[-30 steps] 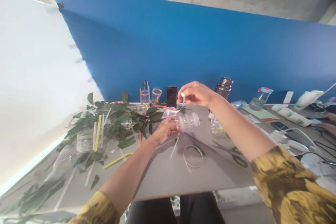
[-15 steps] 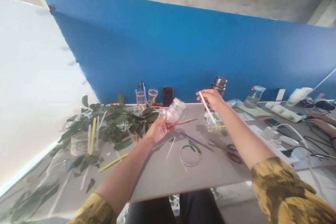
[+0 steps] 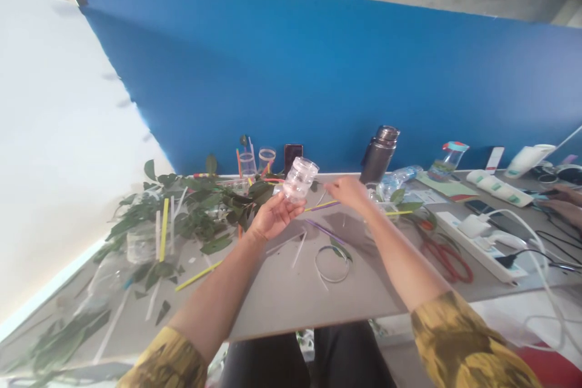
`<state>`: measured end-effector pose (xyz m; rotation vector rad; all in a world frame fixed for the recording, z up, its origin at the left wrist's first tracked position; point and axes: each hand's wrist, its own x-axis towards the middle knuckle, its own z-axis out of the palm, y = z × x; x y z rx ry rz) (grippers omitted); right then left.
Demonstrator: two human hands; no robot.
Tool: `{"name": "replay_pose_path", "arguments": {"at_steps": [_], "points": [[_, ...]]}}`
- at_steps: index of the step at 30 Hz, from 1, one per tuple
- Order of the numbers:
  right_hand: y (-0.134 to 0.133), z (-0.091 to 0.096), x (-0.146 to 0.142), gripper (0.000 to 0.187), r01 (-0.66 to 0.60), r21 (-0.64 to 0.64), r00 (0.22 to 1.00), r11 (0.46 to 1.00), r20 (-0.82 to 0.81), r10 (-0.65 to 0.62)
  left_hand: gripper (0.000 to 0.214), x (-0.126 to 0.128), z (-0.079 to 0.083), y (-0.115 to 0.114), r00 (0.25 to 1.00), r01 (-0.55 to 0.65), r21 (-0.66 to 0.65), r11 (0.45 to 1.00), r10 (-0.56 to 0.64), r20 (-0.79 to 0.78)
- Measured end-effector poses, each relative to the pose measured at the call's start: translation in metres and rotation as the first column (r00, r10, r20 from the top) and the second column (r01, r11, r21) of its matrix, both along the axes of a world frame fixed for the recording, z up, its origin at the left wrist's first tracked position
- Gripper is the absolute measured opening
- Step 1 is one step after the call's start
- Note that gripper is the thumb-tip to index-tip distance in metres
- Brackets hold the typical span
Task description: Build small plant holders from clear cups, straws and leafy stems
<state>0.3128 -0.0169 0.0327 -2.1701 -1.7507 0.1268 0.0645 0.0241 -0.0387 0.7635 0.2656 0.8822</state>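
Observation:
My left hand (image 3: pixel 271 216) is raised a little above the grey table (image 3: pixel 282 297) and is closed round a small clear plastic jar (image 3: pixel 299 179), held tilted with its mouth up and to the right. My right hand (image 3: pixel 348 190) is low over the table to the jar's right, smeared by motion, with its fingers toward a yellow and a purple straw (image 3: pixel 322 207). I cannot make out whether it holds anything. A clear cup (image 3: pixel 379 209) with leaves and a straw stands just right of that hand.
Leafy branches (image 3: pixel 204 209) and loose straws cover the table's left. A dark flask (image 3: pixel 379 154), phone (image 3: pixel 293 156) and cups (image 3: pixel 248 163) stand by the blue board (image 3: pixel 318 73). Red scissors (image 3: pixel 443 251), a power strip (image 3: pixel 477 242), a plastic loop (image 3: pixel 333 264) lie nearby. Another person's hand (image 3: pixel 566 206) is far right.
My right hand, which held a white straw up, has dropped left to the table and the straw no longer shows in it. My left hand has lifted the jar higher.

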Motion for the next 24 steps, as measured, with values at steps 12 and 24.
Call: {"name": "replay_pose_path", "arguments": {"at_steps": [12, 24], "points": [[-0.011, -0.049, -0.037, 0.024, -0.338, -0.175, 0.941, 0.925, -0.096, 0.326, 0.033, 0.004, -0.006, -0.003, 0.997, -0.048, -0.011, 0.999, 0.047, -0.066], [-0.042, 0.033, -0.004, 0.019, -0.574, 0.214, 0.679, 0.791, -0.415, 0.605, 0.048, 0.012, -0.001, -0.013, 0.967, -0.233, 0.011, 0.972, 0.233, -0.103]]}}
